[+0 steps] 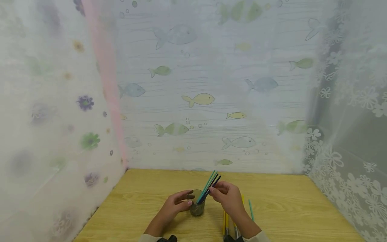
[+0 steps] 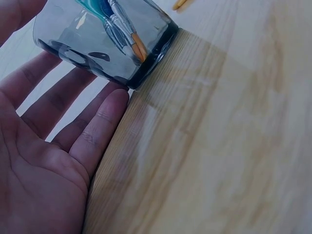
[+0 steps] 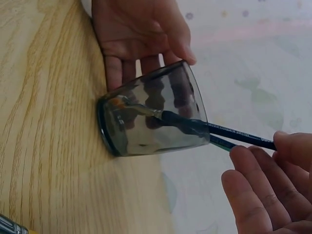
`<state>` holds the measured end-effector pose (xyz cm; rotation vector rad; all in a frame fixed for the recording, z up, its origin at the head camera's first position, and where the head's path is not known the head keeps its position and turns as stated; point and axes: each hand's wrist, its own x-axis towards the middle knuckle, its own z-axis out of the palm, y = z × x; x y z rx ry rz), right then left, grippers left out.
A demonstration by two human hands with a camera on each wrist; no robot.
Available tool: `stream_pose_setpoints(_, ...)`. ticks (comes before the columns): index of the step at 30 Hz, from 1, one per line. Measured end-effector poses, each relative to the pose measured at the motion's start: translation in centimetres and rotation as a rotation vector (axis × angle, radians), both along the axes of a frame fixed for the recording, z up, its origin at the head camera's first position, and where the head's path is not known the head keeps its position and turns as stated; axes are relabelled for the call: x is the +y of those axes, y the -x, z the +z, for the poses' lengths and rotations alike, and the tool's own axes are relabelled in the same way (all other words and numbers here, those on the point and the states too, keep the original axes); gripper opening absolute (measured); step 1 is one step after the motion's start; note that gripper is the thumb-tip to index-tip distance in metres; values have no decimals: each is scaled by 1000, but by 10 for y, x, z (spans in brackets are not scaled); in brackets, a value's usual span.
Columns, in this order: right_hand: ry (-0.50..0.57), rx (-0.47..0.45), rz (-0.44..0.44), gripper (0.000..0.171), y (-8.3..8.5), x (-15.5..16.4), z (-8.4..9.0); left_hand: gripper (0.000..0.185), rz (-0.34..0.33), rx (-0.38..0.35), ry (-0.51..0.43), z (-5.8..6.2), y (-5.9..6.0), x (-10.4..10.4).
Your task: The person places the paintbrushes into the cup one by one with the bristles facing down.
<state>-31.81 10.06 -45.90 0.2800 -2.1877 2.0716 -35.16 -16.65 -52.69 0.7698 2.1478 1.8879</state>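
A dark glass cup [image 1: 197, 207] stands on the wooden table [image 1: 287, 208] with several teal and dark paintbrushes [image 1: 209, 186] leaning out of it to the right. My left hand [image 1: 181, 201] holds the cup from the left, fingers behind it and thumb near the rim. In the left wrist view the cup [image 2: 107, 39] lies against my left hand [image 2: 102, 117], whose fingers are nearly straight. My right hand [image 1: 218, 192] pinches the upper end of a dark brush [image 3: 234, 132] that reaches into the cup [image 3: 151, 117]. The right wrist view shows the right hand [image 3: 273, 170] and, behind the glass, the left hand [image 3: 141, 34].
Loose yellow brushes [image 1: 225, 222] and a teal one [image 1: 251, 210] lie on the table beside my right forearm. Sheer curtains printed with fish and flowers enclose the table at the back [image 1: 199, 101] and on both sides.
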Motion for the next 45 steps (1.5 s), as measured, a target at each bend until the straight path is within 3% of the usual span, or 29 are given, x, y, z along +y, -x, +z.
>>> stream_pose_setpoints(15,-16,-43,7,39,-2,7,4,57,-9,-12,-16,-2,1,2)
stream_pose_setpoints(45,-142,-67,-5,33,-3,30,5,57,-1,7,6,1,-1,0)
